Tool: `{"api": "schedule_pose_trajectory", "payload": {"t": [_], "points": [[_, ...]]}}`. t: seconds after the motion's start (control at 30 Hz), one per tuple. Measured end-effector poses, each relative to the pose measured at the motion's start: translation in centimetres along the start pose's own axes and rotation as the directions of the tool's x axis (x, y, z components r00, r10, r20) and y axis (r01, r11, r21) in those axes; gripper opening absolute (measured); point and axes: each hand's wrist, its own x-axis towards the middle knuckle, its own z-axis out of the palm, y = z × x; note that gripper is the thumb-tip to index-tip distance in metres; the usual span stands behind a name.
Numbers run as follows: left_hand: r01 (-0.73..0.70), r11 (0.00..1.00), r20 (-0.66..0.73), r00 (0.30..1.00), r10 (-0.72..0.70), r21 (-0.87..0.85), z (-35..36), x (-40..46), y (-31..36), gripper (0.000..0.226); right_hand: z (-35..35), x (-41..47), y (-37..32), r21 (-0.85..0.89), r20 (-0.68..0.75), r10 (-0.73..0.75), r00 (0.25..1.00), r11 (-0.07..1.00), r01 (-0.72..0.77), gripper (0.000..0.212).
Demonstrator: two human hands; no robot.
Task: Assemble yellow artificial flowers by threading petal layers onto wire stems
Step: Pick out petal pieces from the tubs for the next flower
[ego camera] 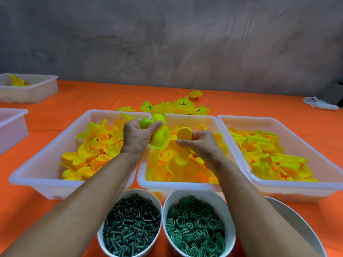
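From the head view, the left hand (pixel 138 135) grips a half-built flower (pixel 157 134) above the middle tray (pixel 178 185); just right of that grip the right hand (pixel 199 143) pinches one petal layer (pixel 184 133); best to centre its hole before pushing it on.

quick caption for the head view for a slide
Left hand grips a partly built yellow flower while the right hand pinches a petal layer over the middle tray.
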Motion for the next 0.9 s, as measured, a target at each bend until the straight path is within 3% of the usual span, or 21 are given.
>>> {"api": "schedule_pose_trajectory", "payload": {"t": [0.23,0.33,0.4,0.47,0.6,0.67,0.83,0.9], "points": [[-0.001,1.000,0.120,0.993,0.001,-0.001,0.0,-0.3,0.3,0.012,0.1,0.2,0.2,-0.165,0.128,0.064,0.990,0.985,-0.043,0.017],[0.014,1.000,0.136,0.991,-0.011,-0.024,0.1,-0.4,0.5,0.015,0.0,0.5,0.5,-0.272,0.085,0.067,0.994,0.961,-0.042,0.024],[0.028,0.999,0.161,0.987,-0.022,-0.038,0.2,-0.6,0.7,0.014,0.1,0.5,0.4,-0.364,0.048,0.035,0.998,0.931,-0.015,0.041],[0.039,0.998,0.186,0.982,-0.030,-0.042,0.3,-0.7,0.8,0.013,0.3,0.3,0.0,-0.302,0.036,-0.075,0.997,0.950,0.082,0.049],[0.053,0.998,0.234,0.971,-0.044,-0.029,0.3,-0.9,1.0,0.012,0.3,-0.3,-1.1,0.040,0.048,-0.174,0.983,0.984,0.173,0.051],[0.051,0.999,0.274,0.960,-0.047,-0.008,0.3,-1.0,1.0,0.011,0.2,-0.4,-1.0,0.169,0.096,-0.207,0.974,0.967,0.189,0.040],[-0.073,0.992,0.278,0.960,0.040,0.108,0.5,-1.1,0.8,0.009,0.3,-0.5,-0.7,0.222,0.042,-0.261,0.964,0.944,0.246,0.016],[-0.146,0.933,0.201,0.976,0.082,0.329,0.5,-0.7,0.5,0.020,0.1,-0.2,-0.6,0.270,-0.070,-0.230,0.971,0.932,0.240,0.014]]}}
